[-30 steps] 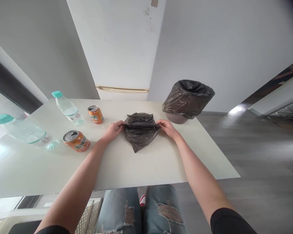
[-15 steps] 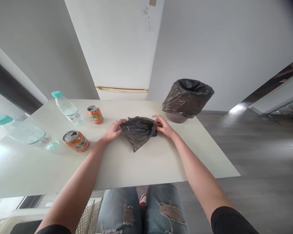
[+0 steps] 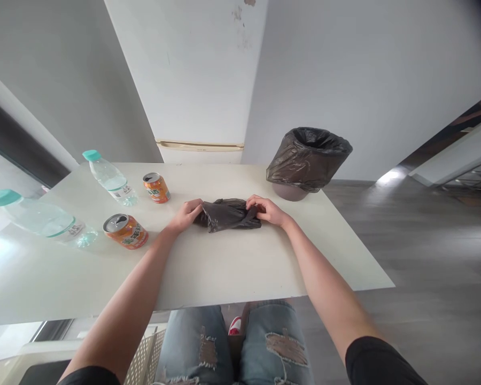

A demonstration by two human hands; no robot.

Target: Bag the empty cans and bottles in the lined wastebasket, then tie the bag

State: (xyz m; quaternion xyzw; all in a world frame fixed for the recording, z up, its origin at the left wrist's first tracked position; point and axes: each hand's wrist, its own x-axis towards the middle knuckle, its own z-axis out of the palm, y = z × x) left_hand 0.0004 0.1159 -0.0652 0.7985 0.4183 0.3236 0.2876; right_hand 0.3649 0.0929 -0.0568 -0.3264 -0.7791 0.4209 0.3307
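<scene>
A black plastic garbage bag [image 3: 228, 215], bunched into a flat, wide bundle, lies on the white table in front of me. My left hand [image 3: 187, 215] grips its left end, thumb and fingers closed on the film. At the right end, my right hand [image 3: 268, 210] pinches the plastic between thumb and fingers. Nearest to my left hand are two orange drink cans, one farther back [image 3: 156, 188] and one closer to me [image 3: 125, 231], both upright with opened tops.
A bin lined with a black bag [image 3: 308, 159] stands at the table's back right. Two clear bottles with teal caps, one behind [image 3: 111, 177] and one in front [image 3: 44, 218], are at the left. The white table [image 3: 232, 272] ends near my knees; a fridge [image 3: 200, 75] stands behind.
The bag's pointed flap, which hung toward me, has been folded back, so the bundle is now narrower. My right hand has moved slightly left and its fingers have closed in on the bag.
</scene>
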